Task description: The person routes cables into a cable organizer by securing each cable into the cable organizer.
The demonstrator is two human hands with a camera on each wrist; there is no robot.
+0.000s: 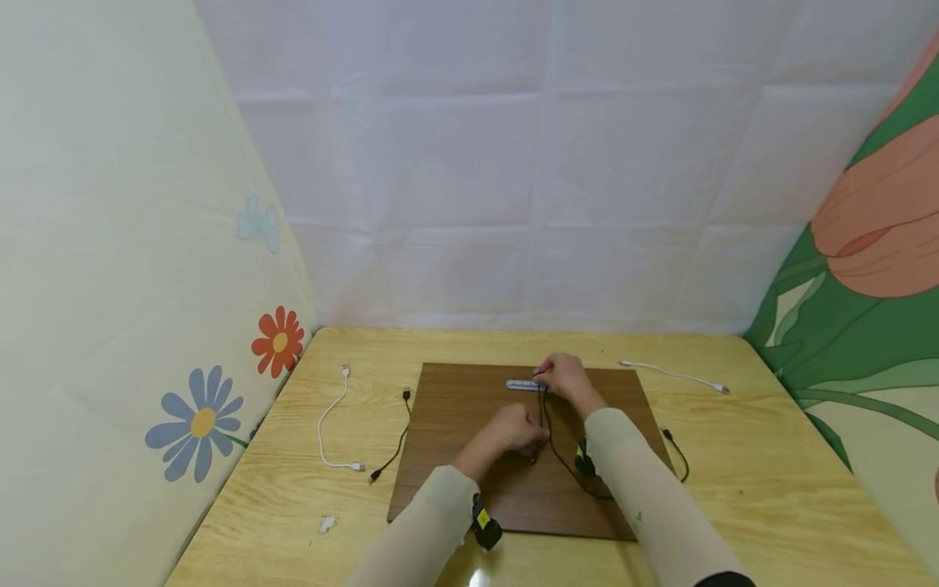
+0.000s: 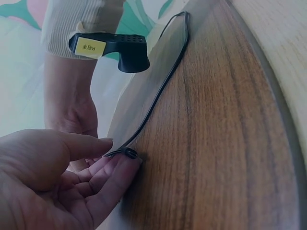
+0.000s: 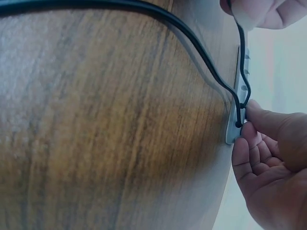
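A long white strip with slots [image 1: 519, 385], apparently a cable holder, lies near the back of the brown wooden board [image 1: 455, 440]. Over its right end, my right hand [image 1: 566, 376] pinches a black cable [image 3: 211, 72] between thumb and fingers. The cable bends there, pressed close to the strip [image 3: 233, 129]. My left hand [image 1: 517, 430] is nearer the front, over the board's middle, and pinches another stretch of the black cable at its fingertips [image 2: 128, 165]. From between the hands, the cable loops down and right across the board, passing under my right forearm.
Left of the board lie a white USB cable [image 1: 320, 428] and a short black cable [image 1: 402, 438]. On the right are another white cable [image 1: 675, 375] and a black cable end [image 1: 676, 448]. A small white piece [image 1: 327, 523] lies at front left. Fabric walls bound the table.
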